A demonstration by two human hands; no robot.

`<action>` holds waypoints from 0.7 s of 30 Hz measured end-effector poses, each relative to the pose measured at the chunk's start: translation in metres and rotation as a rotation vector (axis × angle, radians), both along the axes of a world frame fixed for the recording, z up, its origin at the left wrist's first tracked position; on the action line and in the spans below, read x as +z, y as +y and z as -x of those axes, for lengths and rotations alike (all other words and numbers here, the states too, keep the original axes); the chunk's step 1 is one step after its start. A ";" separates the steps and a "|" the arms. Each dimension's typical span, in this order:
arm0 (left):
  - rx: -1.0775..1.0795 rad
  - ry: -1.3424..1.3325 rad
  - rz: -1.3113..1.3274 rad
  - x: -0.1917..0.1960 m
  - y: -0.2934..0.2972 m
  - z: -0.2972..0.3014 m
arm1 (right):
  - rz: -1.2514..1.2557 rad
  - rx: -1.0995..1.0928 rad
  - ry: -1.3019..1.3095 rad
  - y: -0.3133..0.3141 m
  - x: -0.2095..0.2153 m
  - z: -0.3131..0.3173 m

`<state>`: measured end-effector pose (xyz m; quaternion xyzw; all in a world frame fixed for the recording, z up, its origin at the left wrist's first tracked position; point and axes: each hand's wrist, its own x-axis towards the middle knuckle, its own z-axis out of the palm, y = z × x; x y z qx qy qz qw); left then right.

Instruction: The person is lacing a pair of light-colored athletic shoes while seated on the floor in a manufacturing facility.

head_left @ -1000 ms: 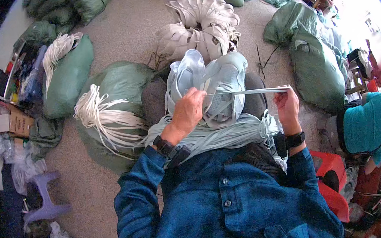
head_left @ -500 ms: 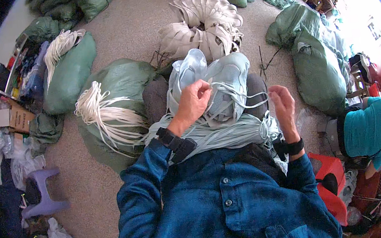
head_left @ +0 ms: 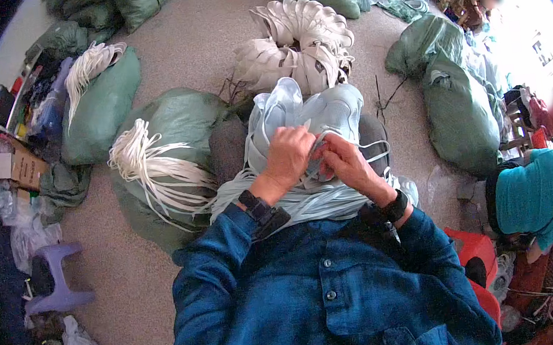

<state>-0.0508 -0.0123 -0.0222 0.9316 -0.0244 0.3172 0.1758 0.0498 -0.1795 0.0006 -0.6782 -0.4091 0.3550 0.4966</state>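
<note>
A pale blue shoe upper (head_left: 339, 108) lies across my lap, with a second pale upper (head_left: 276, 108) against its left side. My left hand (head_left: 290, 153) is closed over the lacing area, and a light lace tip sticks up by its fingertips. Close beside it, my right hand (head_left: 351, 164) pinches at the eyelets, its fingertips almost meeting the left ones. The pinched bit of lace is mostly hidden by the fingers. A loop of pale shoelace (head_left: 384, 150) curves out to the right. Under my wrists lies a thick bundle of pale laces (head_left: 317, 206).
Beyond my knees a ring of stacked off-white uppers (head_left: 263, 63) sits on the floor. White laces (head_left: 137, 161) drape over a green sack (head_left: 179, 108) on the left. More green sacks (head_left: 463, 116) stand right, near a person in teal (head_left: 529, 194) and a red chair (head_left: 468, 253). A purple stool (head_left: 58, 279) is at left.
My right hand has come in from the right to the shoe upper, beside the left hand. The left hand has shifted slightly down and right. The view has tilted a little.
</note>
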 end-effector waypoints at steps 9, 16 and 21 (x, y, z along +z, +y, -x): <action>0.098 -0.016 0.278 -0.006 -0.021 0.017 | -0.034 -0.206 -0.016 -0.002 0.007 -0.001; 0.212 -0.060 0.229 -0.030 -0.021 0.013 | 0.003 -0.103 -0.496 0.012 -0.006 -0.001; 0.175 -0.072 0.264 -0.034 -0.016 0.013 | 0.167 -0.076 -0.834 0.030 0.002 0.004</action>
